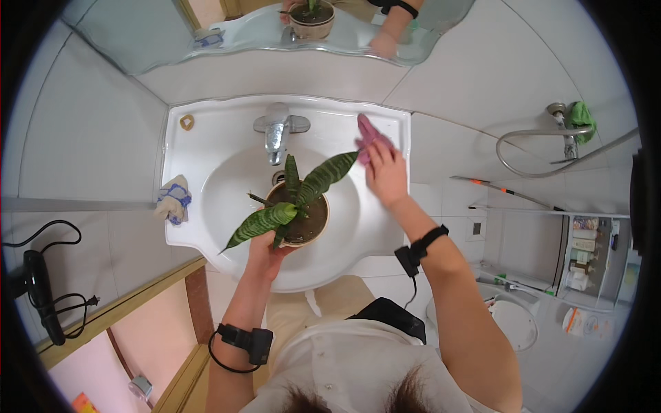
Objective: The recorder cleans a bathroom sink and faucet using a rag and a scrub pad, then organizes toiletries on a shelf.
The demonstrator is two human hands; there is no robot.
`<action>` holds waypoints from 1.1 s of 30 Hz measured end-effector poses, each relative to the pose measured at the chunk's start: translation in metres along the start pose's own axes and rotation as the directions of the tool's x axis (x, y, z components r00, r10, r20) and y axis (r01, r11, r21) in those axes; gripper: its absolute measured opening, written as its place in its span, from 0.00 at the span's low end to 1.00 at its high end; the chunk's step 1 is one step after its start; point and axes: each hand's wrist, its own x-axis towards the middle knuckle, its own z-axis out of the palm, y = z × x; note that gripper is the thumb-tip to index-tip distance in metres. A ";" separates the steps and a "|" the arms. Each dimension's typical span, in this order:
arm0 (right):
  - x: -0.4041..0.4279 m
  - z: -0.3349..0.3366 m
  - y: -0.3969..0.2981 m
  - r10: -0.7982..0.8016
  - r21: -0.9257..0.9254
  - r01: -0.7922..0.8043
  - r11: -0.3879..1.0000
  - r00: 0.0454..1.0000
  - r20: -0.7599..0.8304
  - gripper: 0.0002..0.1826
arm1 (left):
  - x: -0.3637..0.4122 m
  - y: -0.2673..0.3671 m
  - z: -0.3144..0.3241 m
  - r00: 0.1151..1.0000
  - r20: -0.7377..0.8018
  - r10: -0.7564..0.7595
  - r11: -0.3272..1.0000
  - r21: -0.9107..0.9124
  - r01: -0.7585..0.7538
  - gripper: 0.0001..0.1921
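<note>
My left hand (268,253) grips the near left side of a round plant pot (327,219), held over the white sink basin (341,227). A snake plant (325,178) with banded green leaves grows from the dark soil. One long leaf points up and right, its tip close to my right hand (386,173). That hand is at the right rim of the washbasin, with its fingers on a crumpled pink cloth (373,137). The pot covers part of the drain (279,176). Whether the pot's base touches the basin is hidden.
A chrome faucet (277,133) stands behind the pot. On the left rim lie a blue-and-beige cloth (175,200) and a small tan ring (187,122). A mirror (248,31) hangs above. A hair dryer (44,297) is at the left wall, a shower hose (503,155) at right.
</note>
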 end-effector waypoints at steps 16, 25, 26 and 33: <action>-0.005 -0.006 -0.003 0.044 0.009 -0.045 0.999 0.995 0.084 0.25 | 0.014 0.007 0.015 0.999 0.010 0.053 0.997 0.059 -0.054 0.32; 0.037 0.006 0.043 0.235 0.243 -0.263 0.934 0.962 0.137 0.21 | 0.013 0.010 0.022 1.000 -0.012 0.022 0.994 0.104 -0.021 0.37; 0.038 0.011 0.042 0.225 0.126 -0.234 0.964 0.971 0.079 0.25 | 0.015 0.008 0.024 1.000 -0.014 0.022 0.994 0.107 -0.021 0.37; 0.018 0.004 0.025 0.173 0.019 -0.176 0.984 0.980 0.099 0.33 | 0.033 0.007 0.053 0.996 0.077 0.042 0.983 0.176 -0.055 0.28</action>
